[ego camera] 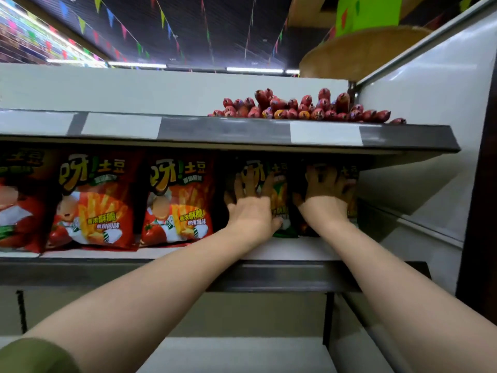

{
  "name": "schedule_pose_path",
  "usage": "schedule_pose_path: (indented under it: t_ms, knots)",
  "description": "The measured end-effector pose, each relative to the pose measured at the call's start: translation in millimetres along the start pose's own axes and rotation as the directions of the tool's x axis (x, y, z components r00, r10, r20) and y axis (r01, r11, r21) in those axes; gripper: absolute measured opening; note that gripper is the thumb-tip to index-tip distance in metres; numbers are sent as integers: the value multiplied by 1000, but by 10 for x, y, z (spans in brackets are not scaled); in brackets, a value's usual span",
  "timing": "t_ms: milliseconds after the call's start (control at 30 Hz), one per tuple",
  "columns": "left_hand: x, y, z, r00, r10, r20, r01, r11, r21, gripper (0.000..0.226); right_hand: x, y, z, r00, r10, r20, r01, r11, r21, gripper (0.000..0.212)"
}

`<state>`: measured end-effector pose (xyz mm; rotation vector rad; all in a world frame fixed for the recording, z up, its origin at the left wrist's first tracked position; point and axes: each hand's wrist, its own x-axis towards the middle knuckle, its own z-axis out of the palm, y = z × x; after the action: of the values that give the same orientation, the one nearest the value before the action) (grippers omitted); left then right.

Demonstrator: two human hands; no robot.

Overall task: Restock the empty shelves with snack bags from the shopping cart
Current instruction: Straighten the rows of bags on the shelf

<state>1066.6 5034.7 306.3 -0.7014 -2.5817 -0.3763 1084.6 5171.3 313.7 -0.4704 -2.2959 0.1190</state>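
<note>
Red snack bags with yellow lettering stand in a row on the middle shelf (295, 251). Two of them, one (91, 203) and another (177, 203), stand upright at the left and centre. My left hand (251, 205) lies flat with spread fingers against a darker bag (279, 184) set deeper in the shelf. My right hand (326, 195) presses its spread fingers on the rightmost bag (349, 179), close to the shelf's right end. Both bags are in shadow and partly hidden by my hands. The shopping cart is out of view.
The shelf above (242, 130) carries a heap of red sausage sticks (304, 109) and white price labels on its front strip. A white side panel (430, 103) closes the right end. A lower shelf (242, 354) shows below my arms.
</note>
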Motion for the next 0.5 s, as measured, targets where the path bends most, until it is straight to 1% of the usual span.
schedule_pose_path:
  t_ms: [33, 100, 167, 233, 300, 367, 433, 500]
  knots:
    - [74, 7, 21, 1000, -22, 19, 22, 999, -23, 70, 50, 52, 28, 999, 32, 9, -32, 999, -34, 72]
    - [230, 14, 86, 998, -61, 9, 61, 997, -51, 89, 136, 119, 84, 992, 105, 68, -100, 992, -72, 78]
    - [380, 31, 143, 994, -108, -3, 107, 992, -68, 99, 205, 144, 134, 983, 136, 122, -130, 990, -54, 84]
    - [493, 65, 181, 991, -136, 18, 137, 987, -86, 101, 263, 160, 159, 978, 132, 163, -132, 991, -14, 87]
    - [545, 91, 213, 990, -133, 42, 137, 987, -81, 100, 305, 207, 150, 977, 114, 178, -118, 993, 9, 86]
    - [551, 88, 243, 991, -129, 39, 131, 990, -60, 99, 325, 298, 124, 983, 85, 160, -94, 994, 47, 84]
    - [549, 76, 267, 991, -132, -1, 132, 990, -52, 96, 334, 385, 128, 990, 64, 122, -77, 991, 105, 84]
    - [549, 71, 274, 988, -151, -39, 150, 988, -29, 93, 318, 397, 149, 996, 50, 76, -60, 990, 126, 82]
